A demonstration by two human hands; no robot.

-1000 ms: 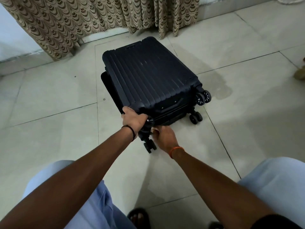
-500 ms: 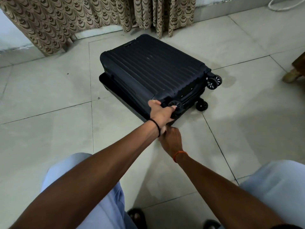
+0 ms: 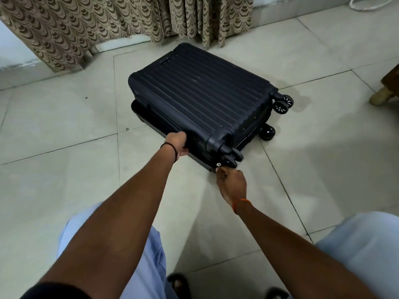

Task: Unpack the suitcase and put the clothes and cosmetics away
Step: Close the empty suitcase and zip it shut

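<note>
A dark navy ribbed hard-shell suitcase [image 3: 200,98] lies flat on the tiled floor, its wheels pointing right and toward me. My left hand [image 3: 178,143] grips its near long edge, fingers curled under the lid's rim. At the near corner beside the wheels, my right hand [image 3: 231,183] pinches a small silver zipper pull [image 3: 218,164]. The lid sits slightly raised over the lower half along the left side. Nothing of the contents shows.
Patterned beige curtains [image 3: 121,24] hang along the back wall behind the suitcase. A wooden furniture leg [image 3: 382,97] stands at the right edge. A white cable [image 3: 367,5] lies at the top right. My knees in light blue trousers and sandalled feet fill the bottom.
The suitcase has turned and settled flat. My left hand slid from the wheel corner to the long edge. My right hand came out from under it and took the zipper pull.
</note>
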